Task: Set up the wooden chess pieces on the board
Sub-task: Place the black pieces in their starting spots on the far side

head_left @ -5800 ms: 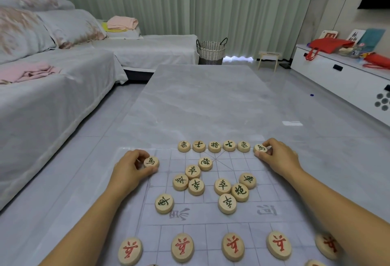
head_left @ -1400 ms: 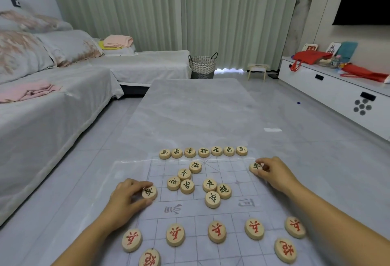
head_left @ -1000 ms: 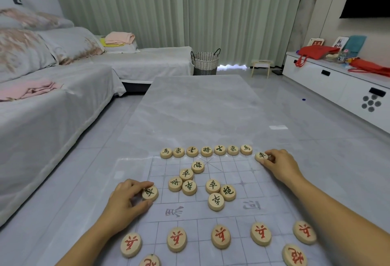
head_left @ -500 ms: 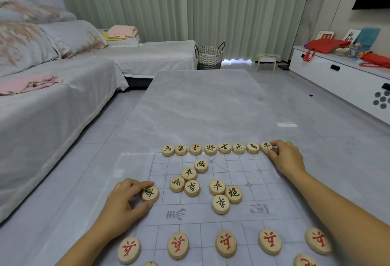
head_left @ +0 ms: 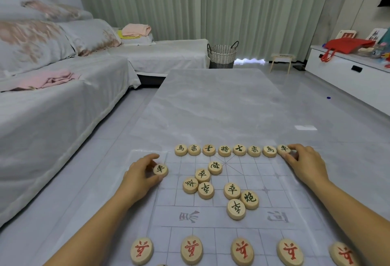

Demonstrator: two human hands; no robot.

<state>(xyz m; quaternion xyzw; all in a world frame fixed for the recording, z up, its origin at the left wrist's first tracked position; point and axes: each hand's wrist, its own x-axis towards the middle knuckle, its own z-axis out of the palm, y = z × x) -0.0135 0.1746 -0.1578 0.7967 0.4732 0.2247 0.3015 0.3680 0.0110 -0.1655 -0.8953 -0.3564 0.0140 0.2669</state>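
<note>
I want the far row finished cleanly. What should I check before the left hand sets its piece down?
1. Grip: left hand holds the left chariot piece: ok.
2. The far-left corner beside the horse piece is free: ok.
3. The right chariot piece sits at the row's right end: ok.
4. The right hand is off that piece: not ok, it pinches it.
5. The loose black pieces mid-board lie outside the path: ok.
</note>
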